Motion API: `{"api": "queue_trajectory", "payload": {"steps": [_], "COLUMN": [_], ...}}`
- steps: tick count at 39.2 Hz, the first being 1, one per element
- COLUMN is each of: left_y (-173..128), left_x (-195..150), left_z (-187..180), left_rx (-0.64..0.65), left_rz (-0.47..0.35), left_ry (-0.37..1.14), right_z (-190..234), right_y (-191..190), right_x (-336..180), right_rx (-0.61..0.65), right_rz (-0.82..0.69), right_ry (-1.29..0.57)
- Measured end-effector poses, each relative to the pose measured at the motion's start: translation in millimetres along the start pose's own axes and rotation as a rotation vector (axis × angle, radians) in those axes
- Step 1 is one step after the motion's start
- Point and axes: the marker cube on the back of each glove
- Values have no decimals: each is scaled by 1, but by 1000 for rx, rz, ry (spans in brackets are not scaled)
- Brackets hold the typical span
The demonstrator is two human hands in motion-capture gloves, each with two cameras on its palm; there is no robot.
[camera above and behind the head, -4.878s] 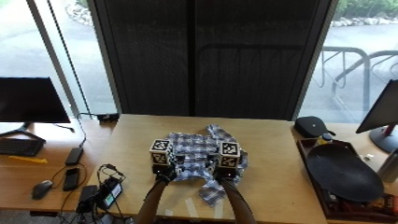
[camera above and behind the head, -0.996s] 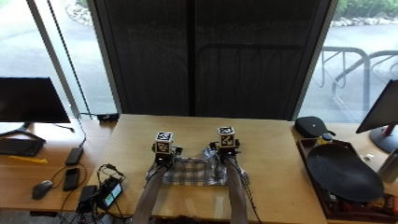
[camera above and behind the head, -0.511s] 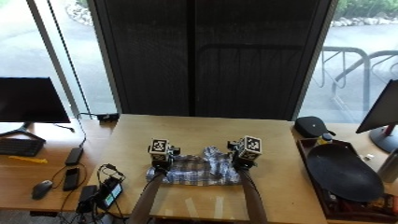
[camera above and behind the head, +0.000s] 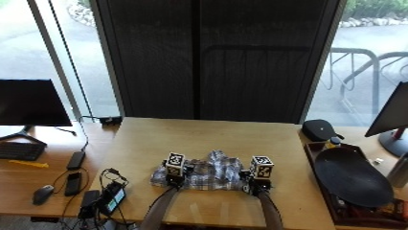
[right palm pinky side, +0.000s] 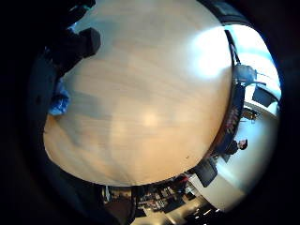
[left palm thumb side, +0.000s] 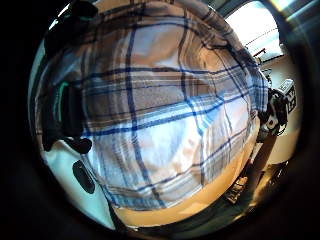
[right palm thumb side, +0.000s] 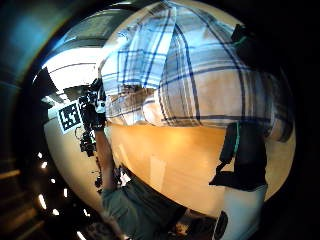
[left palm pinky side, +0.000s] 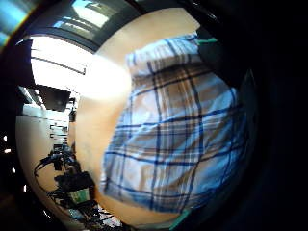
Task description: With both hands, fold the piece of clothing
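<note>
Garment [camera above and behind the head: 210, 173] sits on the wooden table [camera above and behind the head: 217, 139], toward the near edge, roughly centred side to side. Bare wood all the way from the cloth to the far edge by the dark window panel [camera above and behind the head: 210, 57], plus a strip of bare wood along the near edge between the forearms. To the person's left the cloth's end is near a cable bundle [camera above and behind the head: 105, 196] at the table's left edge; to the right there's bare table before the dark tray [camera above and behind the head: 350, 179] on the adjoining desk.

Left hand [camera above and behind the head: 173, 178] is on the garment's left end, right hand [camera above and behind the head: 255, 184] on its right end, hands well apart with the cloth spanning between them. Left thumb side palm view: black gloved fingers [left palm thumb side: 62, 117] lie against the plaid [left palm thumb side: 165, 110], which fills the palm view. Right thumb side palm view: a gloved finger [right palm thumb side: 245, 160] hangs below the cloth edge [right palm thumb side: 200, 75] over the wood. Can't tell for either hand whether it grips the fabric or just lies flat on it.

Garment is a blue, white and grey plaid, bunched into a low wide strip, creased, with a small hump at its far middle.

Other desk [camera above and behind the head: 38, 167] on the left carries a monitor [camera above and behind the head: 32, 103], mouse [camera above and behind the head: 42, 193], phone [camera above and behind the head: 73, 181]. No legible writing anywhere.
</note>
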Motion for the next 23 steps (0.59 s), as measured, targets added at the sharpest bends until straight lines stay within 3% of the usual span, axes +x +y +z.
{"api": "queue_trajectory", "payload": {"steps": [3,8,14,23], "left_y": [11,8,19,17], "left_x": [-4,-8,-2,1], "left_z": [9,19,17,23], "left_rx": [-126,-132,-235,-253], "left_rz": [-33,-56,-69,-55], "left_ry": [57,155,167,219], "right_z": [3,8,4,-7], "right_y": [9,16,12,7], "right_x": [7,-1,3,4], "right_rx": [-129,-310,-146,16], "right_rz": [123,20,146,229], "right_ry": [74,4,259,502]}}
